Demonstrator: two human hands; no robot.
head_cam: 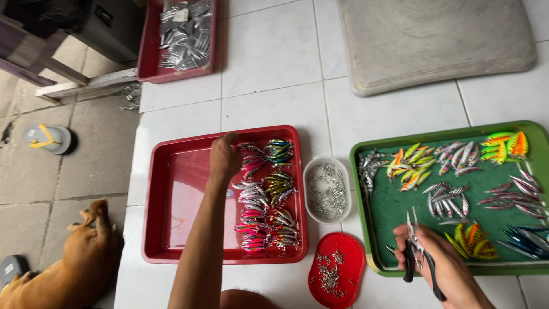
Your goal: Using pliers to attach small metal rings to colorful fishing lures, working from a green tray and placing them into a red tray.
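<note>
Soft, even daylight fills the scene, bright on the white tiles (pixel 274 51). Shadows are faint and short beside the red tray (pixel 171 189). Focus is sharp in the middle; wide-lens bending shows at the edges.

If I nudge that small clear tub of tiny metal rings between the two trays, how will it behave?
The clear tub looks like thin plastic, so it would probably slide easily on the glossy white tiles. It sits low and wide, so tipping seems unlikely. The loose rings fill it fairly full, so a sharp shove might spill some.
</note>
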